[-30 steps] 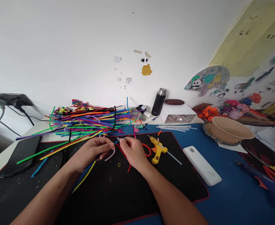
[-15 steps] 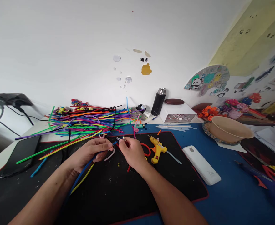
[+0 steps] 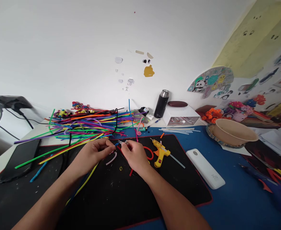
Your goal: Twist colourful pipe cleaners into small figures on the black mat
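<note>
My left hand [image 3: 96, 152] is closed, thumb and fingertips pinching the end of a blue pipe cleaner [image 3: 117, 144] above the black mat [image 3: 121, 204]. A yellow pipe cleaner [image 3: 89, 179] trails below that wrist. Close beside it, my right hand [image 3: 135, 155] is closed around a small metal tool with pointed tips [image 3: 120, 141]. The tips point left, close to the blue end; its handle is mostly hidden in the fingers. Under and beside the right hand lies a red loop [image 3: 151, 154], partly covered. A short pale piece [image 3: 111, 159] lies between the hands.
A large heap of coloured pipe cleaners [image 3: 89, 123] spreads along the back left. Right of my hands lie a yellow glue gun [image 3: 161, 153] and a white power bank [image 3: 205, 169]. Behind stand a black flask [image 3: 161, 103], a white box [image 3: 182, 116] and a beige bowl [image 3: 235, 132].
My left hand has rolled over, so its back now faces up and the blue strand beneath the wrist is mostly covered. My right hand and the pointed tool have barely moved.
</note>
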`<state>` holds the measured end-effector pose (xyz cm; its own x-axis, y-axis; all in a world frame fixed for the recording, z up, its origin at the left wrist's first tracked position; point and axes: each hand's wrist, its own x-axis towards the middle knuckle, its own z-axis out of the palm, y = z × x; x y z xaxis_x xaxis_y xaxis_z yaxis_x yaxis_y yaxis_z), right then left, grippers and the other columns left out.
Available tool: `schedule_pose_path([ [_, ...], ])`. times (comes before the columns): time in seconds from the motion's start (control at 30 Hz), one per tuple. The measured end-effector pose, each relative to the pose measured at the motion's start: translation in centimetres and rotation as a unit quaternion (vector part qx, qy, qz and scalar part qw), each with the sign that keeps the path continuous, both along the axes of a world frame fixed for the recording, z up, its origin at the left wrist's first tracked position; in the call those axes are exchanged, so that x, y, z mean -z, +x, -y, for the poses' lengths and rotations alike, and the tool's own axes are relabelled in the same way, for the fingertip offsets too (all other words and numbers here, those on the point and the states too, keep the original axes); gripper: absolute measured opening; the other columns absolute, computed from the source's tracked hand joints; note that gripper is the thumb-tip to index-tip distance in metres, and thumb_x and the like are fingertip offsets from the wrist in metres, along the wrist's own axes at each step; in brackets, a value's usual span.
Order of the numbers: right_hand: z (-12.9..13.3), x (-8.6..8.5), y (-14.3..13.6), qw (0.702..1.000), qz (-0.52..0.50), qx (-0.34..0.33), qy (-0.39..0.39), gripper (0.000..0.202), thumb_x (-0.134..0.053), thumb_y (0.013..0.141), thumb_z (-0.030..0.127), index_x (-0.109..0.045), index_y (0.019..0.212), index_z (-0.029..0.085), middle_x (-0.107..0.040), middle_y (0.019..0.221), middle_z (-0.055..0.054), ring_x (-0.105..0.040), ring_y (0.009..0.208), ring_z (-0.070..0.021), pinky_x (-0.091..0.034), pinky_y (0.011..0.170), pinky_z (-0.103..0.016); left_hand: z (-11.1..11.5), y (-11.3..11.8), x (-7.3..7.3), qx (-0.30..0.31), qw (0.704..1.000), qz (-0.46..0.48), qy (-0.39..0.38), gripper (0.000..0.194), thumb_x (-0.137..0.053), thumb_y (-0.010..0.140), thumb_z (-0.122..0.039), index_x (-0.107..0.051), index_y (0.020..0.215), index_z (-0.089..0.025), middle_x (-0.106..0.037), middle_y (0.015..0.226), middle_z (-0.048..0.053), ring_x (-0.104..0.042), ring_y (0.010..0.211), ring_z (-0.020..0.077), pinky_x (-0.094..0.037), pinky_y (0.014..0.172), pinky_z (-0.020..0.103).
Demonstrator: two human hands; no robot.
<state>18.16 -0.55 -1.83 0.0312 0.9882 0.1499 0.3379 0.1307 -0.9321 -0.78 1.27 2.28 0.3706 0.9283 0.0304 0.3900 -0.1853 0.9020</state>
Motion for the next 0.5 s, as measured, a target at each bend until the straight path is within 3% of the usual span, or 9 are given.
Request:
schedule_pose_path([
  [0.1,0.0,0.0,0.1,1.000,0.000,-0.002,-0.004,0.040,-0.055,0.094,0.040,-0.041,0.061,0.023,-0.043,0.056,0.005,-0.040,0.055,-0.0139,-0.025,0.054,-0.030,0.3,0.0,0.0,-0.007,0.985,-0.102,0.141,0.035,-0.061,0.095,-0.051,-0.071,0.081,-0.021,-0.069,0.070,0.001,-0.059,0.061,0.0160,-0.041,0.057,0.025],
  [0.27,-0.1,-0.1,0.3,1.000,0.000,0.005,-0.007,0.040,-0.055,0.094,0.041,-0.040,0.061,0.023,-0.044,0.056,0.005,-0.039,0.055,-0.0138,-0.024,0.054,-0.030,0.2,-0.2,0.5,-0.010,0.917,-0.216,0.334,0.032,-0.055,0.099,-0.043,-0.075,0.086,-0.022,-0.077,0.075,0.003,-0.069,0.063,0.0186,-0.043,0.060,0.028],
  [0.5,-0.2,0.0,0.2,1.000,-0.001,-0.005,-0.014,0.041,-0.056,0.094,0.041,-0.040,0.060,0.023,-0.042,0.056,0.005,-0.039,0.056,-0.0140,-0.024,0.055,-0.030,0.0,-0.6,1.0,0.014,0.862,-0.270,0.430,0.034,-0.052,0.104,-0.038,-0.077,0.088,-0.023,-0.078,0.075,0.005,-0.070,0.065,0.0202,-0.047,0.062,0.029],
])
